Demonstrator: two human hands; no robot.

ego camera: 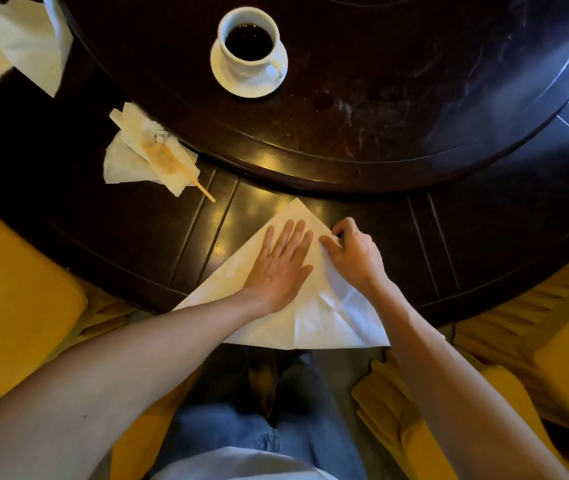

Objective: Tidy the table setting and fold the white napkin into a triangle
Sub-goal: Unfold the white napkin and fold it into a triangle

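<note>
The white napkin lies as a triangle at the near edge of the dark wooden table, its tip pointing away from me and its long side hanging slightly over the edge. My left hand rests flat on the middle of the napkin, fingers spread. My right hand is at the napkin's right slanted edge, thumb and fingers pinched on that edge near the tip.
A white cup of dark coffee stands on a saucer on the round turntable. A crumpled stained tissue with a wooden stirrer lies at the left. More white cloth sits far left. Yellow-covered chairs flank me.
</note>
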